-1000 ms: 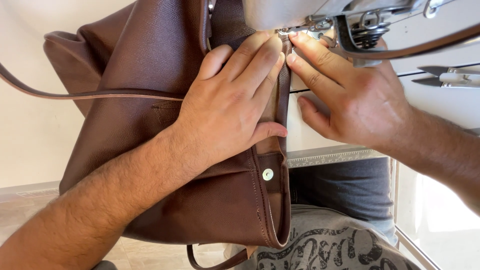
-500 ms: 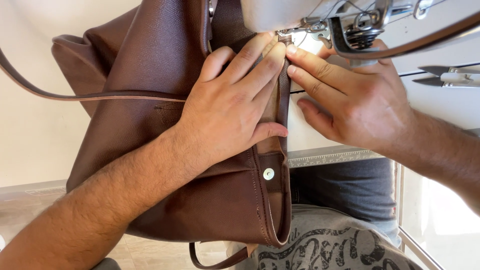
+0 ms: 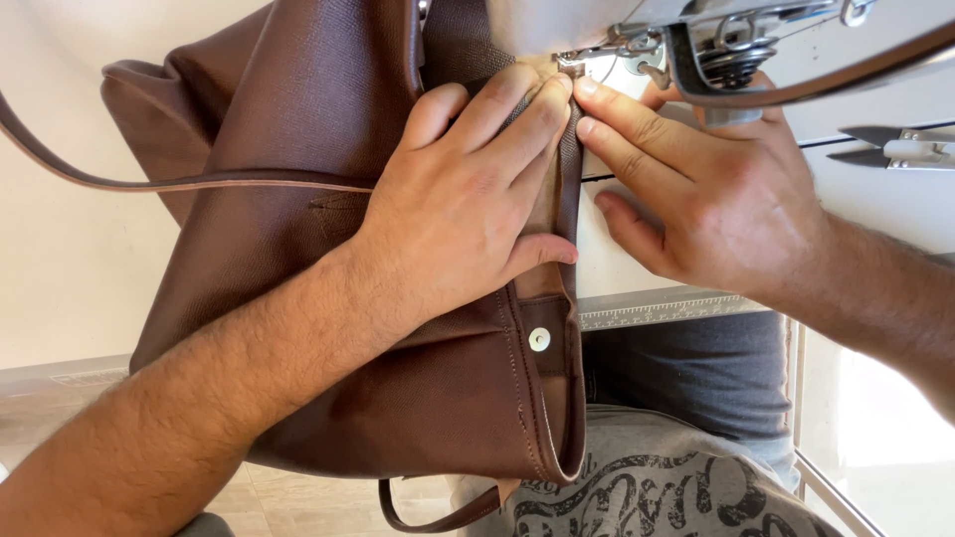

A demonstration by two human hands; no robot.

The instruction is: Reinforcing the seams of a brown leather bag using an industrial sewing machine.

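Lying flat on bag (image 3: 298, 119) left of sewing machine (image 3: 716, 40); scissors (image 3: 895, 147) resting far right on table (image 3: 875, 199).

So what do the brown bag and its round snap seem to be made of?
The brown bag looks like pebbled leather or imitation leather, matte: a fine grain shows. The round snap seems to be shiny pale metal, though painted plastic is possible.

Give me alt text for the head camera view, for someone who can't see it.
Two bare hands press a brown leather bag edge under a sewing machine needle: left hand flat on the bag, right hand beside it. Small snips lie on the machine bed at right.
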